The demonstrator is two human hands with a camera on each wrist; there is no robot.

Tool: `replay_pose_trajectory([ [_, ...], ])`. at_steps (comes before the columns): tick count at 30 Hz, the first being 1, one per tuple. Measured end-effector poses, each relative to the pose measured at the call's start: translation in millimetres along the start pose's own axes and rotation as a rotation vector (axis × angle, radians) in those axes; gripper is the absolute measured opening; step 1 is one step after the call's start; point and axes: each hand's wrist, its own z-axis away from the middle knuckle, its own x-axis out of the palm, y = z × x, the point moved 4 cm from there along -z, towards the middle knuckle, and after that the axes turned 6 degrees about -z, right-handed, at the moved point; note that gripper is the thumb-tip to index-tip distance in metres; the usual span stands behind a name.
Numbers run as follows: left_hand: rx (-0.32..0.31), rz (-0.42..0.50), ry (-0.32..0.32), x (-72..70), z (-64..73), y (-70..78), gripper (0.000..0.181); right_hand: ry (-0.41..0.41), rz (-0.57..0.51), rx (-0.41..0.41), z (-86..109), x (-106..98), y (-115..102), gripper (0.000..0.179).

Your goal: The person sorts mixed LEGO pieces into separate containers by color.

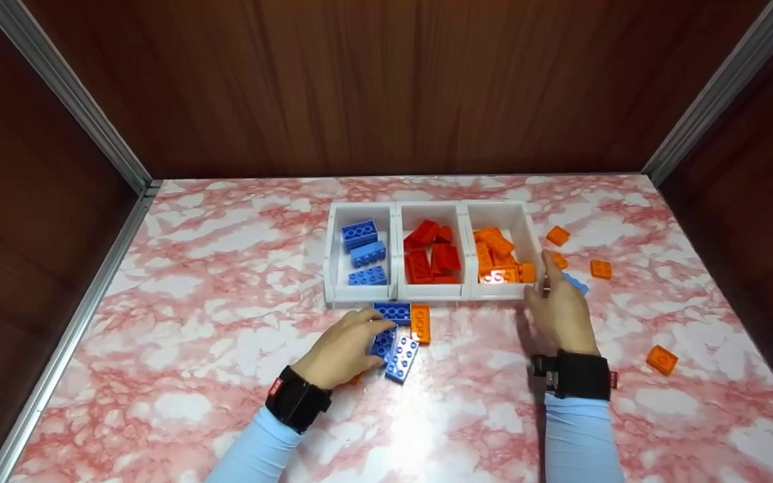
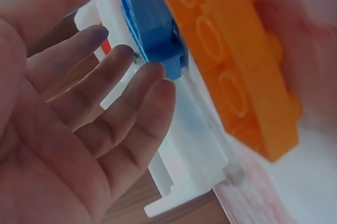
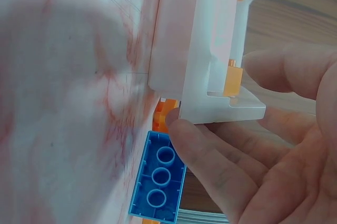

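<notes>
Here, left hand [image 1: 343, 343]: wide fingers are framing a blue brick [image 1: 382, 344] in front of the white tray [image 1: 430, 292].
Right hand [image 1: 563, 314]: wide fingers are touching the tray's right end.

Head cam high, fwd/down; L/R wrist cams close-up, tray [image 1: 433, 292] in all

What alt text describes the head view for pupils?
A person's left hand is at loose blue bricks in front of a white three-part tray of blue, red and orange bricks; the right hand is at its right end.
</notes>
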Motion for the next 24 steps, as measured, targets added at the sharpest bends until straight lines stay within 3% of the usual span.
replay_pose_trajectory([
  [4, -0.003, 0.000, -0.013, 4.1, -2.3, -0.2, 0.056, 0.015, 0.013, -0.041, -0.6, 0.1, -0.5, 0.071],
  [11, 0.022, 0.004, 0.010, 7.7, -3.8, 1.5, 0.056, 0.010, 0.005, -0.032, 0.3, 0.4, 0.4, 0.070],
  [18, 0.091, 0.055, 0.037, 7.8, -4.1, 2.5, 0.027, 0.006, -0.009, -0.009, 0.1, 0.5, 0.8, 0.071],
  [24, 0.043, 0.061, 0.052, 10.0, -5.8, 4.6, 0.014, -0.008, -0.008, 0.009, 0.7, -0.5, -0.1, 0.071],
])
